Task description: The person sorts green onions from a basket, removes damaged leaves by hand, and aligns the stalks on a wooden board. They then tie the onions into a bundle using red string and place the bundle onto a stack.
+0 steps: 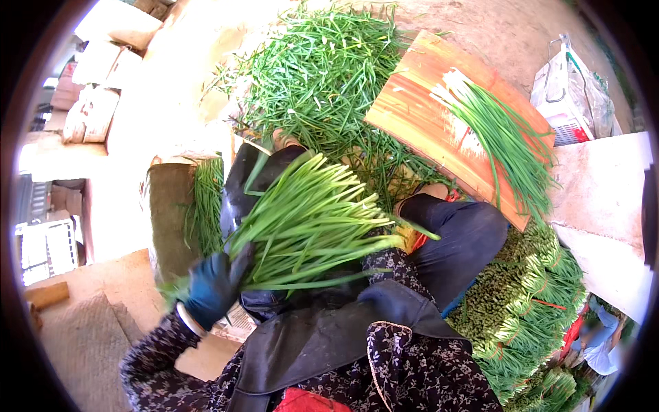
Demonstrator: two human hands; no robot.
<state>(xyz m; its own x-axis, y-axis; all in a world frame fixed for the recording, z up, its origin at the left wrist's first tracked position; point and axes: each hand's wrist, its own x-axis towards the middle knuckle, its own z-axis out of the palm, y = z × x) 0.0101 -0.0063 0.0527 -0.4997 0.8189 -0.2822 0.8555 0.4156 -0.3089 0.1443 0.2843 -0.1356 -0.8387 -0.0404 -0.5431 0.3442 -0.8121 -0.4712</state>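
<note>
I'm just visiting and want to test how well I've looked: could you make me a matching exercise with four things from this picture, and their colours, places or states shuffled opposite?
Things:
1. Left hand
2. Wooden board
3. Heap of loose green leaves
4. Tied green bundles

Colours, places, states:
A. At the top centre of the picture
B. Massed at the lower right, some with red bands showing
C. Orange-toned, with a bunch of green stalks lying on it
D. In a blue glove, gripping a large green bunch

Right pairs: 1-D, 2-C, 3-A, 4-B
</note>
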